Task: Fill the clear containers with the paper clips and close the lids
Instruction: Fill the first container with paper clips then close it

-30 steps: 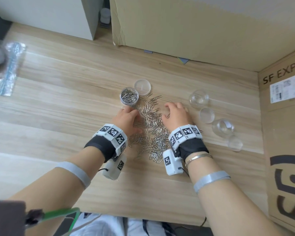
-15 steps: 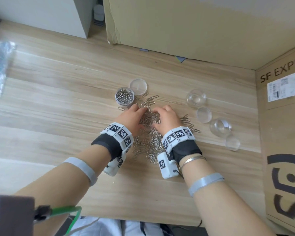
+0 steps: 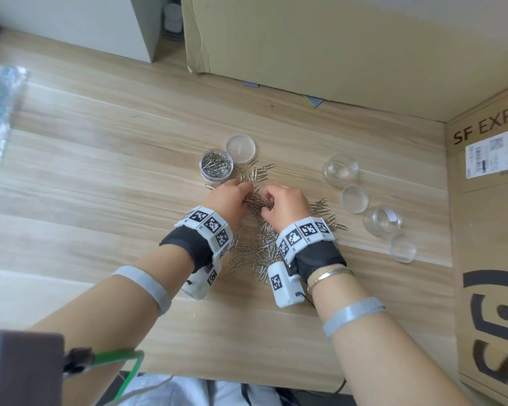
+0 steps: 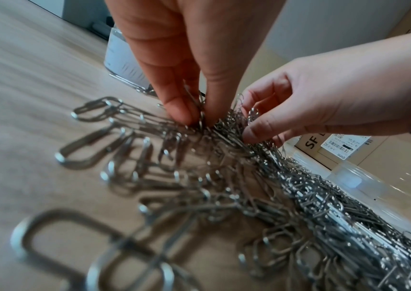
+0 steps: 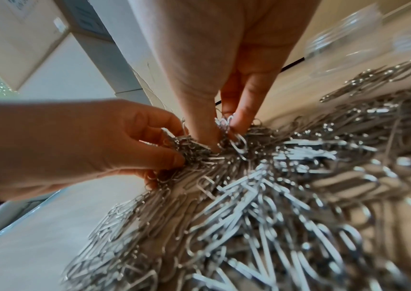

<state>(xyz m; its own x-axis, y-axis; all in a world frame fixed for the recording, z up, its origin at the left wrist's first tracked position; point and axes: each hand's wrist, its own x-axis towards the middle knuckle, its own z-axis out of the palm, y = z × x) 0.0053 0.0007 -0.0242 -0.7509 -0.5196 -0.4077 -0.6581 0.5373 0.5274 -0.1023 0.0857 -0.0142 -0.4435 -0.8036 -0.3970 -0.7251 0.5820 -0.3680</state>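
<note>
A heap of silver paper clips (image 3: 255,247) is spread on the wooden table (image 3: 100,186). My left hand (image 3: 245,193) and right hand (image 3: 267,202) meet over its far end, and each pinches part of one raised bunch of clips (image 3: 257,200). The left wrist view has my left hand (image 4: 195,116) pinching clips beside the right hand (image 4: 251,126). The right wrist view has the right hand (image 5: 224,133) doing the same next to the left hand (image 5: 172,149). A clear container (image 3: 216,168) holding clips stands just beyond my left hand, with its lid (image 3: 240,148) lying beside it.
Two empty clear containers (image 3: 340,170) (image 3: 382,221) and two loose lids (image 3: 355,199) (image 3: 402,248) sit to the right of the heap. Cardboard boxes (image 3: 490,230) wall in the right side and the back. A foil packet (image 3: 0,112) lies at the far left.
My hands have drawn together from the two sides of the heap. They went from resting on the clips to pinching up a bunch between them.
</note>
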